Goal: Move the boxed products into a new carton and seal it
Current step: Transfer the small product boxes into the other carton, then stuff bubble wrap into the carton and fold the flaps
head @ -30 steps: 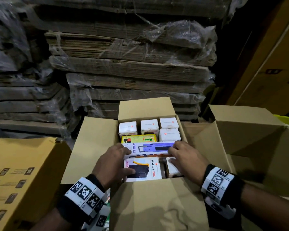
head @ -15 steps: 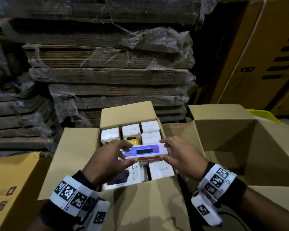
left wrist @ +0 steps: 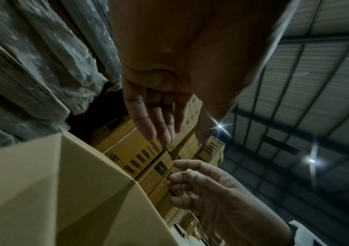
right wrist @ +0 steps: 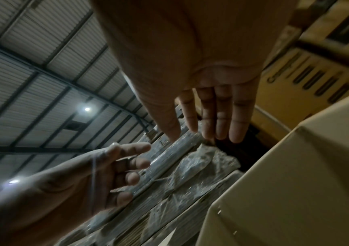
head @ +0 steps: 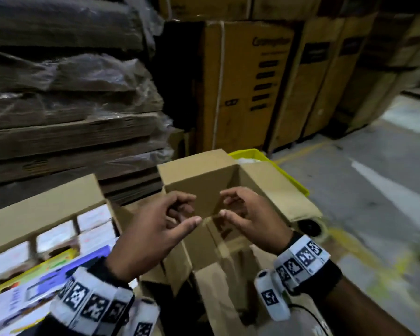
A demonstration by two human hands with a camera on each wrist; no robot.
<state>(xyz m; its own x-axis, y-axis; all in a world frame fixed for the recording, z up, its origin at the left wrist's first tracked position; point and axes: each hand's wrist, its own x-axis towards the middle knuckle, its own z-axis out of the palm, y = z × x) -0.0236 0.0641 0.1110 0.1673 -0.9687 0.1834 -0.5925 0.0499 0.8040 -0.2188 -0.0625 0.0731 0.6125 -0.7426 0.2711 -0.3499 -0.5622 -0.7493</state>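
Both my hands hover over the open, plain brown new carton [head: 199, 180], and I see no product in what shows of its inside. My left hand [head: 190, 209] and right hand [head: 228, 204] face each other a little apart, fingers loosely curled, holding nothing. The wrist views show the same bare palms: left hand [left wrist: 159, 126], right hand [right wrist: 207, 126]. At the lower left the old carton [head: 41, 209] holds white boxes [head: 56, 235], a yellow box [head: 46, 265] and a blue-edged box [head: 66, 267], all blurred.
A yellow crate [head: 272, 163] stands behind the new carton. Plastic-wrapped stacks of flat cardboard [head: 70, 105] rise at the left, with tall printed brown cartons [head: 247, 81] behind. Concrete floor with painted lines [head: 374, 202] spreads to the right.
Both hands lifted the blue box out of the old carton, then swung right over the new carton; they now hold nothing. The view has turned right.
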